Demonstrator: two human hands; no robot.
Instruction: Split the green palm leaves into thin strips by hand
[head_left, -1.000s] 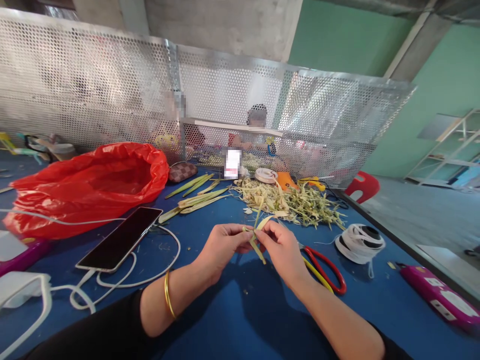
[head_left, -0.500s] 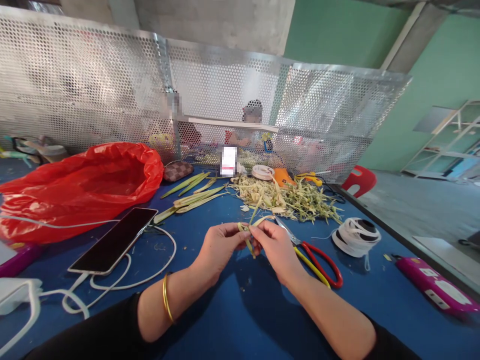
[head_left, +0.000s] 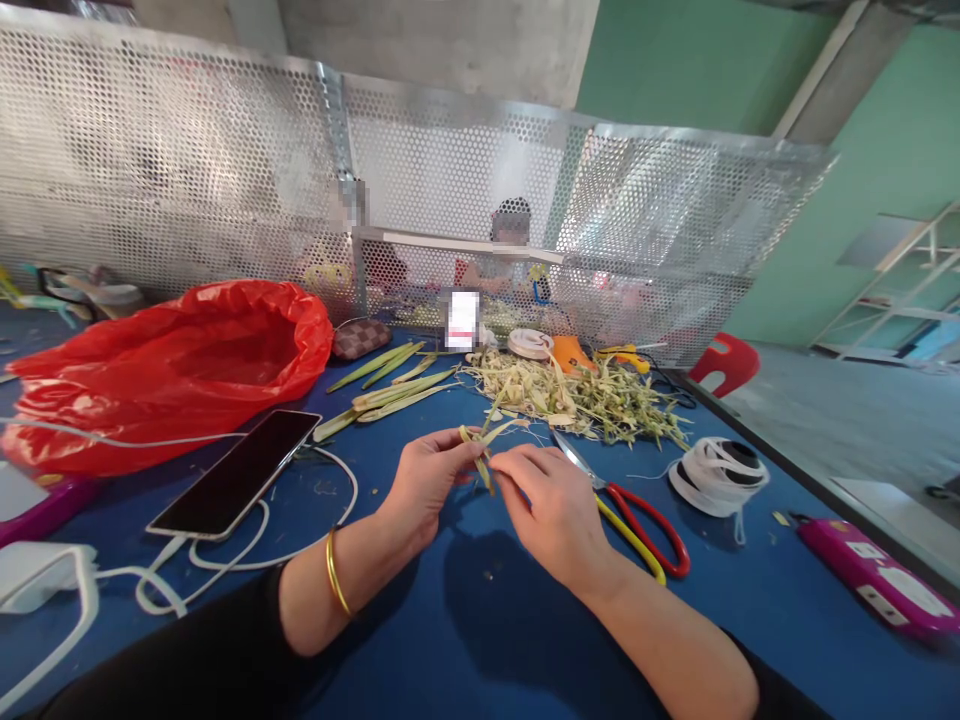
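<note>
Pale green leaf strips (head_left: 495, 433), folded or crossed over each other, are pinched between the thumb and fingers of my left hand (head_left: 427, 480). My right hand (head_left: 555, 510) is closed too, its fingertips together at the right side of the strips; exactly how much it grips is partly hidden. Both hands are above the blue table (head_left: 480, 640). Just right of my right hand lie scissors (head_left: 649, 525) with one red and one yellow handle, blades pointing away. Beyond the hands is a heap of shredded leaf pieces (head_left: 555, 395), and left of it several longer leaf strips (head_left: 397, 395).
At left are a red plastic bag (head_left: 150, 390), a phone (head_left: 236, 475) with white cables and a checkered pouch (head_left: 361, 340). White tape (head_left: 720, 475) and a purple device (head_left: 874, 575) lie at right. Behind a perforated metal screen (head_left: 450, 170) sits another person.
My left hand has shifted slightly left with the leaf strips. My right hand has turned, knuckles now more upward, and its fingertips have moved off the upper strip toward the lower part.
</note>
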